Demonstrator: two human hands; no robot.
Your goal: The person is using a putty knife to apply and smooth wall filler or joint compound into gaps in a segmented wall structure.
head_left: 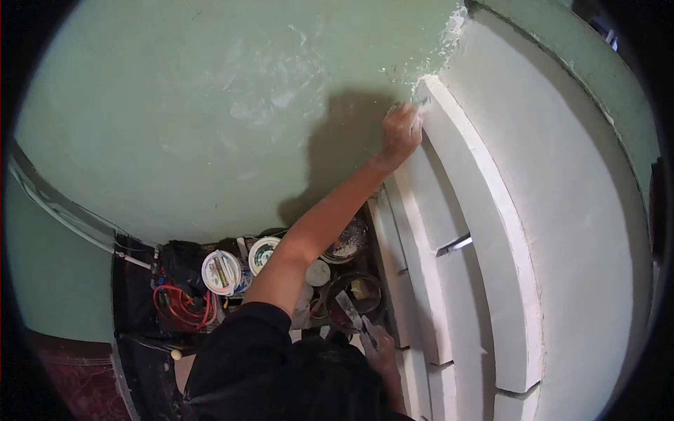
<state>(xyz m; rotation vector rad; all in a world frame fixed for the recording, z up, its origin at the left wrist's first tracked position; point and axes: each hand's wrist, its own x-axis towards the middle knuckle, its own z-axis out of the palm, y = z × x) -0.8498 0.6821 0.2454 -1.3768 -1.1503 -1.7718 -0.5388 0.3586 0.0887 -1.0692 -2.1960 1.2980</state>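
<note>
My left hand (403, 131) reaches up to the end of a white board (484, 189), where it meets the green wall (210, 119). Its fingers are curled together at that corner, and whatever they pinch is too small to name. Lower down, close to my body, my right hand (380, 349) grips a putty knife (349, 309) by its handle, with the blade pointing up and left. That blade lies over a dark bucket (378, 313), inside which a yellowish block (360, 289) shows.
White filler is smeared along the wall corner (449, 38). Several white boards run down the right side, with dark gaps between some. Below left stand a white tub (221, 272), another lidded tub (262, 252), a coiled red hose (184, 312) and a bucket with whitish residue (349, 242).
</note>
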